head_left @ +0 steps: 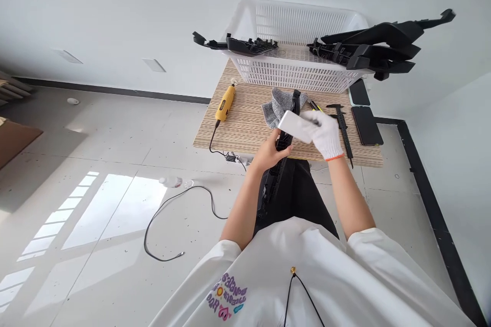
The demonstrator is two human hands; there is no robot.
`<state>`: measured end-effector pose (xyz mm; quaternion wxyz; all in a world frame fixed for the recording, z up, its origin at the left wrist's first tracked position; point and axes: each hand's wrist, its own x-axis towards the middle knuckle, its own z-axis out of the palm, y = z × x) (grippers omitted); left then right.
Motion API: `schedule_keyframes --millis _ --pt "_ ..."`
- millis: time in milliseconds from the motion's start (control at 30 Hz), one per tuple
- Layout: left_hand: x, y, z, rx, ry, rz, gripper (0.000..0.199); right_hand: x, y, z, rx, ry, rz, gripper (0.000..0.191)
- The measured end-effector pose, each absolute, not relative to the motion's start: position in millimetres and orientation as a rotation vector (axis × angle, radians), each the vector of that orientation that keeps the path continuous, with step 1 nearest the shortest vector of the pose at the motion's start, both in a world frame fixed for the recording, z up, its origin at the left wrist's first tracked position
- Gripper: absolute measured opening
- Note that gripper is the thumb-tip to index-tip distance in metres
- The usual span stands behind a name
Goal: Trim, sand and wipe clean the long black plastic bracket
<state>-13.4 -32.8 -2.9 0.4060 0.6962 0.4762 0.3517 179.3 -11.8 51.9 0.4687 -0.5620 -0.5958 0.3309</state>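
My bare left hand [267, 153] is closed around a long black plastic part [273, 181], which runs from my lap up over the table's front edge. In my right hand [325, 134], which wears a white knit glove with an orange cuff, is a flat white rectangular block [294, 125]. The block is above the black part and hides a stretch of it; whether they touch I cannot tell. A crumpled grey cloth [275, 107] lies behind the upper end of the part.
A yellow rotary tool [226, 102] lies at the table's left. Right of my gloved hand are black calipers [344, 133] and a black phone [367, 125]. A white basket [295, 74] holding black plastic parts [368, 48] stands at the back. A cable [153, 219] loops on the floor.
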Motion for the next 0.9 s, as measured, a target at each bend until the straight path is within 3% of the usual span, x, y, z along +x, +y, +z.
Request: schedule_keyframes --millis 100,367,600,733,800,900 --pt "-15 -32 -4 1.760 1.165 0.869 0.043 182 -13 50 -1.441 -1.389 0.657 0.038" --pt "-17 -32 -5 1.731 1.141 0.936 0.041 184 -21 51 -1.478 -1.914 0.897 0.045" --pt "-19 -29 -14 1.719 1.053 1.003 0.051 175 -20 60 -1.536 -2.134 0.864 0.047" --pt "-18 -31 -10 1.730 1.081 0.981 0.041 182 -16 75 -1.581 -1.847 0.702 0.049" --pt "-17 -31 -7 1.743 1.116 0.943 0.035 185 -14 80 -1.562 -1.615 0.782 0.048" --pt "-17 -31 -6 1.749 1.092 0.976 0.038 183 -12 78 -1.508 -1.690 0.967 0.045"
